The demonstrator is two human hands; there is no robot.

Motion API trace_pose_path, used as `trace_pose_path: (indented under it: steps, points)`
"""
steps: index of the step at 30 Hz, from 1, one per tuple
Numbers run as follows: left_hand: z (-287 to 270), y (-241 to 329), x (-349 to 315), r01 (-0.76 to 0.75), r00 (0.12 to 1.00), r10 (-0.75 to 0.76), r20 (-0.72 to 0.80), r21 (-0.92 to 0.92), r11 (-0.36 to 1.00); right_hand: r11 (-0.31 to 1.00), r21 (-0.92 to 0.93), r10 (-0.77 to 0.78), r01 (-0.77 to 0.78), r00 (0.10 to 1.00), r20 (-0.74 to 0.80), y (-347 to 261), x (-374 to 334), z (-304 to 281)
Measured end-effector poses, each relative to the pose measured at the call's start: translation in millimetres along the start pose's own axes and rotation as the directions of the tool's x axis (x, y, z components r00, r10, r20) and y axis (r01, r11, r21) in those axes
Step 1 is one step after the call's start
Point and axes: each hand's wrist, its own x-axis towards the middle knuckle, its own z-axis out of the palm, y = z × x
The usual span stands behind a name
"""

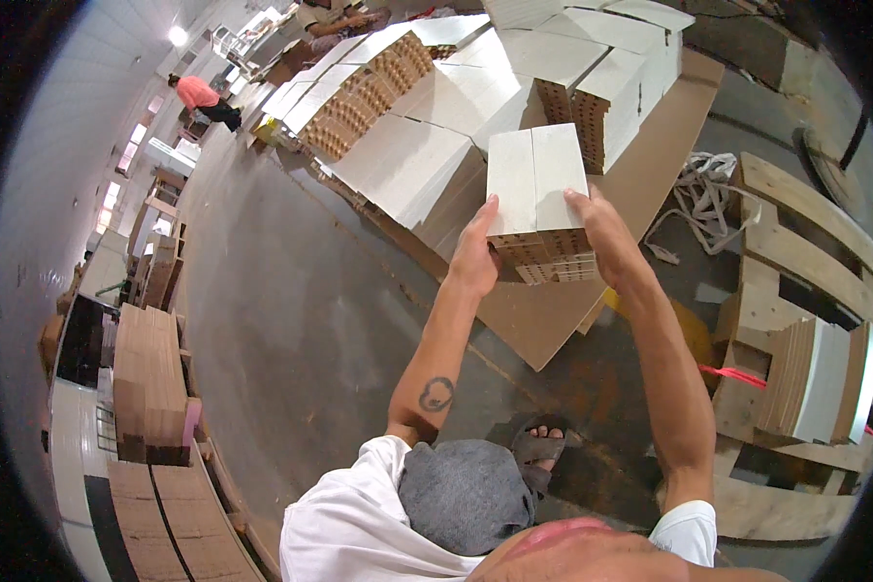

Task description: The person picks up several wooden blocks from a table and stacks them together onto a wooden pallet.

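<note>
Between my two hands is a block of stacked white-topped cardboard sheets point(536, 179), split down the middle by a seam, with brown edges full of small holes. My left hand point(475, 254) is pressed to its left side, thumb near the top edge. On the opposite side my right hand point(609, 233) grips it the same way; the fingers underneath are hidden. Beyond it lie several similar white stacks point(407, 160) in rows on a brown cardboard sheet point(529, 325). Whether the held block touches that sheet I cannot tell.
To the right, a wooden pallet point(771, 242) carries a smaller cardboard stack point(795, 378) beside a tangle of white strapping point(703, 199). Brown cardboard stacks point(148, 373) stand at the left. A person in an orange top point(196, 94) bends at the far left; another person point(335, 19) is behind the stacks.
</note>
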Motion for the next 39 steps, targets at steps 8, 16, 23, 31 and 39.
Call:
trace_pose_path:
  steps: [8,16,23,31,39]
  points:
    - [7,-7,-2,-0.103,0.994,0.098,0.050,0.112,0.988,0.997,-0.019,-0.069,0.070,0.997,0.027,2,-9,-15]
    - [-5,-3,-7,-0.032,0.997,0.030,0.077,0.024,0.999,0.987,-0.129,0.089,-0.091,0.996,-0.021,4,-16,-17]
    - [9,-5,-20,-0.018,1.000,0.017,0.019,0.021,1.000,0.994,-0.059,0.091,-0.089,0.995,0.034,14,-25,-16]
    - [-16,-8,-36,0.061,0.998,-0.056,-0.035,0.173,0.983,0.983,-0.170,0.072,-0.070,0.997,0.010,15,-40,-25]
    - [-7,-1,-30,0.185,0.982,-0.190,0.020,0.145,0.972,0.939,-0.270,0.226,-0.212,0.974,0.023,-21,-49,-20]
